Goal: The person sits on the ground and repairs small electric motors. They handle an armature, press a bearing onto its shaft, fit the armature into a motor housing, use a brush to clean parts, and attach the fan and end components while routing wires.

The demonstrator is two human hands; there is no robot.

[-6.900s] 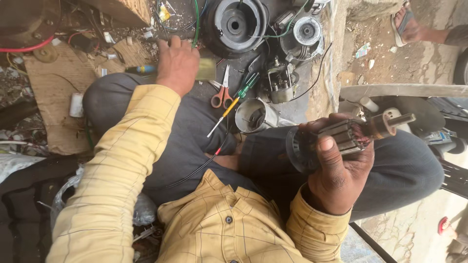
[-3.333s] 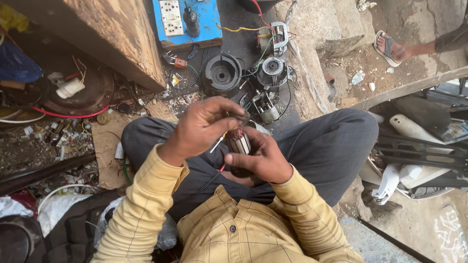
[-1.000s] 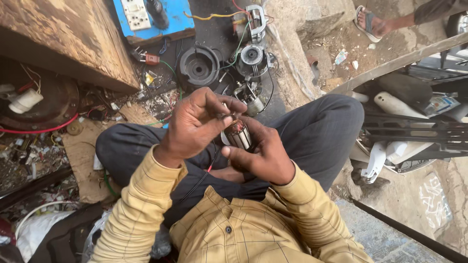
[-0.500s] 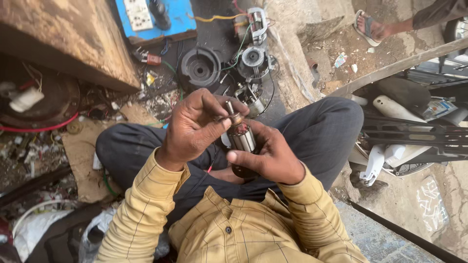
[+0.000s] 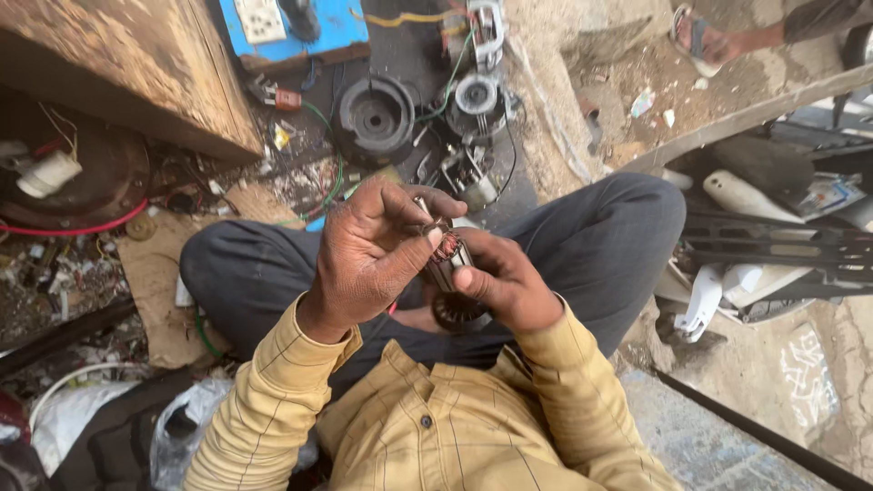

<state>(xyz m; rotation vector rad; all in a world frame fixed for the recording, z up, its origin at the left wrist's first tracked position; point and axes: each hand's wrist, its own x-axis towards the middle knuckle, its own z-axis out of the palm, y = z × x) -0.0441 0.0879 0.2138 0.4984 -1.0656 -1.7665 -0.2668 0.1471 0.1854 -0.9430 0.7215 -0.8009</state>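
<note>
At frame centre, both hands clamp a ribbed metal motor armature (image 5: 447,264) with copper windings: left hand (image 5: 368,250) pinching its top, right hand (image 5: 505,284) gripping below.

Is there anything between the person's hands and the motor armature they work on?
Nothing visible. The left hand pinches the top of the motor armature and the right hand grips its side, both in direct contact.

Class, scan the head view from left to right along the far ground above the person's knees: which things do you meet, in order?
Wooden box → blue socket board → black round motor housing → opened motor with green wires → sandalled foot of another person.
</note>
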